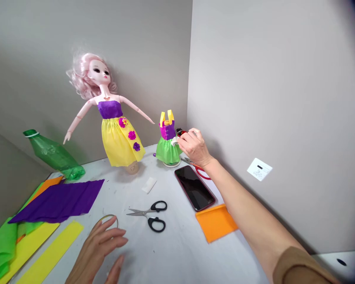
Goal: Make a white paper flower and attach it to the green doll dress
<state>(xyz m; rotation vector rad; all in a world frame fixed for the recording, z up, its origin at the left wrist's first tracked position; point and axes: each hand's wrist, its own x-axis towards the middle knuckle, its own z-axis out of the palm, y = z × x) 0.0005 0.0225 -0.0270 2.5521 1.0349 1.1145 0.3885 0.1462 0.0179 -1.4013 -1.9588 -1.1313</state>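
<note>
My right hand [194,148] is closed, its fingertips at the side of a small dress [169,152] with a purple top, yellow straps and a green skirt, which stands over a base. A small white crumpled piece [175,141] shows at my fingertips; whether I pinch it I cannot tell. Just behind these fingers is a red and black object [181,132], mostly hidden. Low over the table, my left hand [99,248] has its fingers apart and holds nothing. A thin ring [109,215], perhaps a tape roll, lies partly behind it. Black-handled scissors [148,213] rest open to its right.
A pink-haired doll [118,130] in a purple and yellow dress stands at the back, beside a green bottle [55,156]. Purple sheets [62,201] and yellow strips [53,252] lie left. A phone [194,187], red-handled scissors [201,172] and an orange piece [216,223] are right.
</note>
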